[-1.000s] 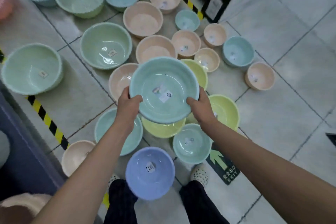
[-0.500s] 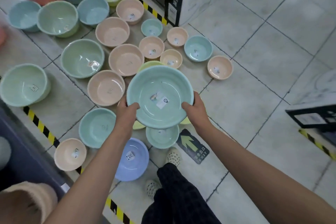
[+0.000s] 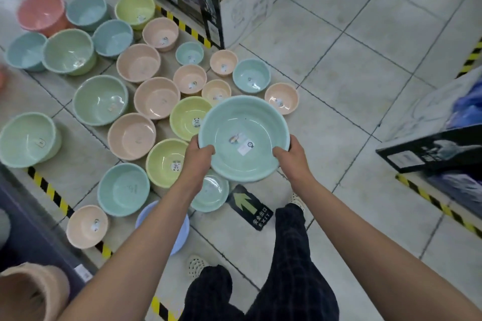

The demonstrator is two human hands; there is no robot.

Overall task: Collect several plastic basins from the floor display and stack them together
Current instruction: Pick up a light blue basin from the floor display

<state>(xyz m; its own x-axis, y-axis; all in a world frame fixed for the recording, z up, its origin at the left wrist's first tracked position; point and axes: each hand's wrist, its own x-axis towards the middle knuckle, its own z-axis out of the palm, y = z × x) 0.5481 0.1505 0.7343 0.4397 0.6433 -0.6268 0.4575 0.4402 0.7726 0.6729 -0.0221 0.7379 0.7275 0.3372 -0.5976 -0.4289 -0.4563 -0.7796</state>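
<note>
Crowding the floor at nine o'clock, pastel basins (image 3: 156, 98) surround both hands (image 3: 199, 155) (image 3: 293, 155) grasping a glossy, stickered mint basin (image 3: 243, 122).

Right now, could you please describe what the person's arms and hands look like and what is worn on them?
Both arms are bare up to the frame edge: no sleeves show. The left hand and right hand wear no gloves, and no rings, watch or bracelets are visible.
</note>
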